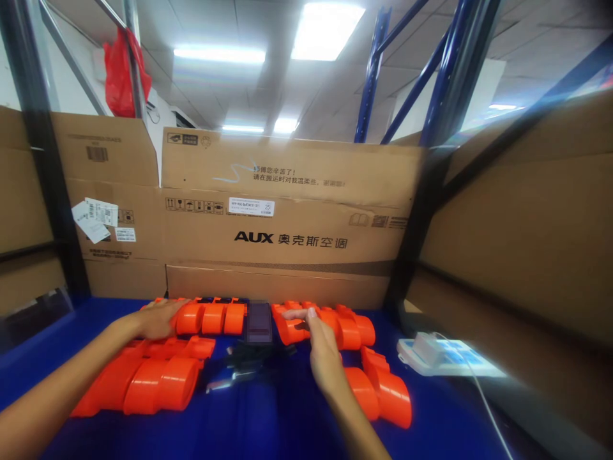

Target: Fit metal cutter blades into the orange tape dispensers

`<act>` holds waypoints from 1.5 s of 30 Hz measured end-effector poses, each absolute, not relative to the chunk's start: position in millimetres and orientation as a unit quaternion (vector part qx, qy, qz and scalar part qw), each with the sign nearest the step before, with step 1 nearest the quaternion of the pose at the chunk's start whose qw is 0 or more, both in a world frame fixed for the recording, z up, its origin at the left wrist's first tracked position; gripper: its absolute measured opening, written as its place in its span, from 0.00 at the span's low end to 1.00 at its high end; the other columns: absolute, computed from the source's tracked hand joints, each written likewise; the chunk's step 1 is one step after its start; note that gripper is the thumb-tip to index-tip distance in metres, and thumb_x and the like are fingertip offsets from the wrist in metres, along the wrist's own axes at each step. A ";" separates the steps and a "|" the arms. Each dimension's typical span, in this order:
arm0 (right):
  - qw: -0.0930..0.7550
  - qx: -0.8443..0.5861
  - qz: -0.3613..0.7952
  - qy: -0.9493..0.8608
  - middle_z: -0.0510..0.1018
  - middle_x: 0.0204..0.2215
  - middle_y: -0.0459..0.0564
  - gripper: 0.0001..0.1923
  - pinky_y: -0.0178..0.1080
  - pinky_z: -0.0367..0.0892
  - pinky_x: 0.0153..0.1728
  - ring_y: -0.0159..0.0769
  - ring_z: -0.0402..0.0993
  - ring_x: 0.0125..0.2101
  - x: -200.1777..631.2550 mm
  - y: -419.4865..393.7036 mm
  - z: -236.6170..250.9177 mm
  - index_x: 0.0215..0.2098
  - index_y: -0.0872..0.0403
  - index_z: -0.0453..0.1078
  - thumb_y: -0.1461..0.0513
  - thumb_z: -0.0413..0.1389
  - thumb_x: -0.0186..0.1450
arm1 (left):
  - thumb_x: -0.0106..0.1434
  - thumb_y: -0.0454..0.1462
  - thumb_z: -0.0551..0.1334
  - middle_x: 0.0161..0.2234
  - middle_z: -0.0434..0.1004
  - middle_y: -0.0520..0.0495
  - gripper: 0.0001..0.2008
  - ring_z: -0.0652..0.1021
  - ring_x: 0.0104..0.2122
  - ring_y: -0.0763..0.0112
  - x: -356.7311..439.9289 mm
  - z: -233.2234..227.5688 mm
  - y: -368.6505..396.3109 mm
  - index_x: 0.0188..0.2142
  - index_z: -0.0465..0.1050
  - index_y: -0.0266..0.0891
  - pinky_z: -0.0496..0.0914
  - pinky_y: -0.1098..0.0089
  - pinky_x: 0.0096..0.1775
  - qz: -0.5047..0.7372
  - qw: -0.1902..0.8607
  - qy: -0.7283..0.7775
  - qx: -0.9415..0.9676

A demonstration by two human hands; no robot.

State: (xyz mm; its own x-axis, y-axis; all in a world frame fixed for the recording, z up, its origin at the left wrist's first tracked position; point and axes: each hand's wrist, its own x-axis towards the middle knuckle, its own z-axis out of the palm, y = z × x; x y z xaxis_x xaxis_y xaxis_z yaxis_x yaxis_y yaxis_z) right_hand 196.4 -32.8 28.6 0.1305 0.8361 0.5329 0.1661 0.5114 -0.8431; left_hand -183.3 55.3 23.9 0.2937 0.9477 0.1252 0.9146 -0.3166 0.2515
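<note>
Several orange plastic cylinder-shaped parts lie in rows on a blue table [268,421]. My left hand [156,317] rests flat on the far left row of orange parts [211,317]. My right hand [322,348] reaches forward with fingers stretched, fingertips touching the far right row of orange parts [345,327]. A dark rectangular device [259,321] stands between the two far rows. Nearer rows of orange parts lie at the left [153,380] and at the right [383,390]. Neither hand visibly grips anything.
A large brown AUX cardboard box [287,217] walls the back of the table, with more cardboard on both sides. A white device with a cable [438,356] lies at the right. Dark small items [239,370] lie mid-table. Blue and black rack posts rise around.
</note>
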 end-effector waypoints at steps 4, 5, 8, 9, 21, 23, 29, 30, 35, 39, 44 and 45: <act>0.626 -0.418 0.267 -0.602 0.82 0.38 0.52 0.29 0.47 0.65 0.54 0.46 0.76 0.44 196.3 -31.3 27.2 0.35 0.52 0.79 0.42 0.45 0.69 | 0.47 0.35 0.64 0.51 0.78 0.45 0.30 0.76 0.51 0.48 -189.0 14.9 54.2 0.53 0.73 0.47 0.66 0.56 0.52 0.135 0.020 0.578 0.805; 0.625 -0.418 0.267 -0.603 0.82 0.38 0.52 0.29 0.47 0.65 0.54 0.46 0.76 0.44 196.5 -31.0 27.1 0.35 0.52 0.79 0.42 0.45 0.69 | 0.45 0.34 0.64 0.52 0.78 0.43 0.31 0.75 0.52 0.47 -191.4 12.7 55.8 0.52 0.73 0.45 0.65 0.56 0.52 0.133 0.014 0.585 0.800; 0.624 -0.417 0.260 -0.608 0.82 0.38 0.52 0.29 0.47 0.65 0.54 0.46 0.75 0.44 196.8 -30.7 27.5 0.35 0.52 0.79 0.42 0.45 0.69 | 0.43 0.35 0.66 0.53 0.76 0.40 0.33 0.74 0.53 0.45 -200.5 8.3 61.6 0.53 0.73 0.43 0.65 0.57 0.54 0.119 0.027 0.588 0.800; 0.623 -0.417 0.257 -0.610 0.82 0.38 0.52 0.29 0.47 0.65 0.54 0.46 0.75 0.44 196.8 -30.8 27.7 0.35 0.51 0.79 0.41 0.45 0.69 | 0.43 0.36 0.66 0.53 0.75 0.40 0.34 0.75 0.53 0.46 -203.7 8.4 63.2 0.54 0.72 0.43 0.66 0.58 0.54 0.115 0.034 0.585 0.802; 0.609 -0.396 0.260 -0.636 0.82 0.37 0.50 0.23 0.44 0.68 0.50 0.45 0.76 0.43 193.7 -27.6 27.1 0.38 0.52 0.77 0.46 0.48 0.70 | 0.51 0.45 0.67 0.63 0.65 0.44 0.41 0.65 0.62 0.48 -172.2 92.9 23.1 0.64 0.59 0.45 0.56 0.55 0.62 0.260 -0.056 0.523 0.810; 0.599 -0.388 0.282 -0.641 0.82 0.36 0.50 0.20 0.44 0.69 0.47 0.44 0.77 0.41 190.3 -26.0 24.8 0.41 0.52 0.76 0.47 0.50 0.69 | 0.51 0.44 0.69 0.61 0.69 0.46 0.39 0.68 0.60 0.48 -137.8 95.9 -0.3 0.63 0.62 0.48 0.58 0.53 0.61 0.305 -0.032 0.441 0.844; 0.565 -0.371 0.366 -0.640 0.80 0.30 0.47 0.23 0.39 0.71 0.31 0.38 0.75 0.28 185.4 -15.7 9.4 0.57 0.51 0.65 0.50 0.53 0.68 | 0.53 0.35 0.68 0.59 0.71 0.43 0.39 0.72 0.57 0.47 -36.0 61.6 -51.8 0.64 0.63 0.54 0.65 0.49 0.58 0.262 0.078 0.196 0.942; 0.564 -0.373 0.373 -0.635 0.79 0.28 0.46 0.23 0.38 0.70 0.28 0.37 0.74 0.27 186.1 -13.7 7.2 0.57 0.51 0.65 0.50 0.53 0.68 | 0.52 0.33 0.68 0.60 0.71 0.42 0.40 0.72 0.57 0.46 -26.3 56.1 -54.5 0.64 0.62 0.54 0.65 0.48 0.58 0.255 0.086 0.178 0.947; 0.602 -0.380 0.409 -0.571 0.71 0.20 0.40 0.20 0.33 0.62 0.19 0.32 0.66 0.19 191.5 -10.8 9.1 0.48 0.52 0.68 0.49 0.59 0.63 | 0.53 0.34 0.69 0.59 0.72 0.42 0.38 0.72 0.57 0.47 -14.4 46.4 -49.5 0.63 0.64 0.54 0.64 0.48 0.59 0.309 0.122 0.118 0.936; 0.631 -0.390 0.425 -0.518 0.66 0.17 0.36 0.22 0.29 0.52 0.14 0.26 0.57 0.14 192.8 -15.3 16.6 0.45 0.52 0.67 0.46 0.61 0.61 | 0.51 0.49 0.72 0.67 0.59 0.40 0.45 0.57 0.65 0.41 -13.7 38.3 -34.8 0.66 0.59 0.50 0.52 0.42 0.63 0.381 0.223 0.152 0.884; 0.648 -0.390 0.415 -0.506 0.66 0.17 0.36 0.21 0.27 0.49 0.13 0.24 0.56 0.13 187.3 -11.8 13.0 0.42 0.52 0.66 0.46 0.61 0.61 | 0.63 0.52 0.61 0.56 0.73 0.37 0.32 0.76 0.51 0.52 17.4 16.5 -15.9 0.64 0.61 0.45 0.68 0.55 0.52 0.490 0.565 0.251 0.614; 0.643 -0.390 0.413 -0.513 0.66 0.17 0.37 0.21 0.27 0.49 0.13 0.24 0.56 0.13 186.2 -10.0 10.7 0.42 0.52 0.66 0.47 0.60 0.61 | 0.60 0.50 0.65 0.48 0.78 0.38 0.31 0.79 0.43 0.56 23.6 13.1 -12.7 0.60 0.67 0.42 0.71 0.60 0.45 0.481 0.601 0.249 0.587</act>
State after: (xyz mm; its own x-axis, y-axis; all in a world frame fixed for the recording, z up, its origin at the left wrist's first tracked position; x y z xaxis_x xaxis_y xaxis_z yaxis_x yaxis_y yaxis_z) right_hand 186.2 -10.0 10.7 0.1327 0.9319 0.3377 -0.1310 0.3542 -0.9259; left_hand 23.6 -12.7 13.1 0.4133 0.8708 0.2663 -0.2867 -0.1531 0.9457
